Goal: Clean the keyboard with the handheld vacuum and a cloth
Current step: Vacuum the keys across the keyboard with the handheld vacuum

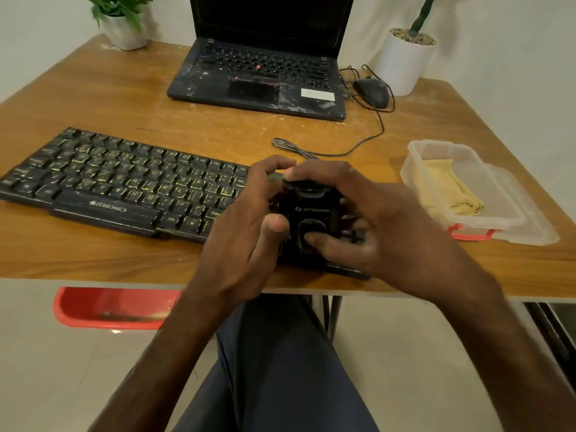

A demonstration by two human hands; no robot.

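The vacuum (pixel 313 210), small and black, is held by 2 hands above the right end of the keyboard (pixel 118 179), and it hides that end's keys. The left hand (pixel 243 238) curls round the vacuum's left side, with thumb and forefinger pinching a small grey piece at its top edge; what that piece is cannot be told. The right hand (pixel 374 219) wraps the right side, with its thumb laid on an oval pad on the front.

The keyboard lies aslant near the front edge of the table (pixel 109 98), its keys dusty with yellowish legends. The cloth (pixel 452 188), yellow and folded, lies in a clear tub (pixel 417 148) to the right, well apart from the hands; the tub stands on its lid (pixel 536 226), which has red clips.

Behind the keyboard is an open laptop (pixel 258 76), screen dark and palm rest smeared white. Just right of it sits a mouse (pixel 372 92), whose cable (pixel 367 141) loops forward to a coil near the hands. There are 2 white pots: 1 (pixel 124 32) with a leafy plant at the far left corner, and 1 (pixel 402 63) with pebbles and a green stem at the far right.

The tabletop is brown wood grain, dusted pale in patches. Below it are a red seat (pixel 109 307), pale floor tiles (pixel 62 369) and the person's dark trousers. The walls are white.
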